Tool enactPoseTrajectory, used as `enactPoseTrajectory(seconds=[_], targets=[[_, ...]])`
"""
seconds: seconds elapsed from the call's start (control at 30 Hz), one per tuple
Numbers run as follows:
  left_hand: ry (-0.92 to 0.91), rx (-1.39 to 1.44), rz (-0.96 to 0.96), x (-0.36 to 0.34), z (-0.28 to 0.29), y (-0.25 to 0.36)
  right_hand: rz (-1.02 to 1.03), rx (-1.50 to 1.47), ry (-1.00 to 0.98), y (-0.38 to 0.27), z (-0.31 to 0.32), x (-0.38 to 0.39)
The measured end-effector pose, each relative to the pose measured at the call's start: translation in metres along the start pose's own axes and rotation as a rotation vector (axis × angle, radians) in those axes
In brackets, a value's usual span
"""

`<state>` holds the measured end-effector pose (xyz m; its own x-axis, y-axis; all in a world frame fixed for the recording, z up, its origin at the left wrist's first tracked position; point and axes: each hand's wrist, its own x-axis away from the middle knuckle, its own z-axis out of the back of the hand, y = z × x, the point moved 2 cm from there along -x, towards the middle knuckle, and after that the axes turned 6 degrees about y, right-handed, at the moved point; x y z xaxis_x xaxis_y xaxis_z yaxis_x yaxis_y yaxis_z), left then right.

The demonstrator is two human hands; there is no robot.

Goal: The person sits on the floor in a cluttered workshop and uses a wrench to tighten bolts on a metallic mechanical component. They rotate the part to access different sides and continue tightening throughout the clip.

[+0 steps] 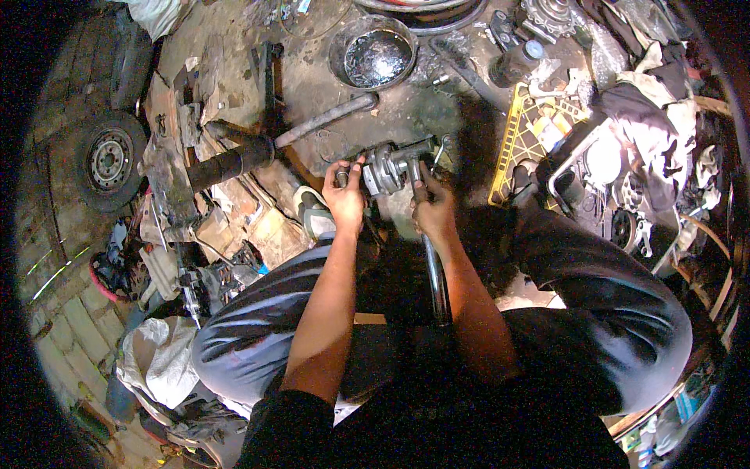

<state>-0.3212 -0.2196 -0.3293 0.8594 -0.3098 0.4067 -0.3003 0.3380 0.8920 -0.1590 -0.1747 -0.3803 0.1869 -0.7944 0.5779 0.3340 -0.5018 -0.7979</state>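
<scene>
Where the two forearms rise from the lower edge, we see the left hand (346,197) closed on the left end of a grey metal casting (384,166), its fingers curled over the top. The right hand (432,209) is wrapped round a bright steel bar (436,275), gripping it just below the casting; the bar runs down between the knees. The casting sits between the two hands, above the lap and over the oily floor (312,78), near the middle of the floor patch that we can see. A hooked rod (444,146) shows at its right side; we cannot tell whether the two are joined.

Beyond the hands, a dark shaft (258,152) lies across the floor to the left, ending beside scraps of cardboard (234,207). A round bowl (373,55) of dark liquid stands toward the far edge. A yellow crate (519,137) lies to the right, beside a heap of cloth (652,117) and engine parts. A wheel (109,160) rests at the left edge.
</scene>
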Motion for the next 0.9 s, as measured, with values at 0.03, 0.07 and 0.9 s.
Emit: enactPoseTrajectory(seconds=[0.03,0.07,0.9], targets=[[-0.008,0.010,-0.020,-0.001,-0.001,-0.001,-0.115,-0.027,0.023,-0.005,0.004,0.001],[-0.015,0.019,-0.039,-0.001,-0.001,-0.002,-0.075,-0.137,0.032,-0.013,0.007,0.002],[0.110,-0.591,-0.768,-0.003,-0.010,-0.009,0.022,0.003,-0.061,-0.007,0.010,0.004]])
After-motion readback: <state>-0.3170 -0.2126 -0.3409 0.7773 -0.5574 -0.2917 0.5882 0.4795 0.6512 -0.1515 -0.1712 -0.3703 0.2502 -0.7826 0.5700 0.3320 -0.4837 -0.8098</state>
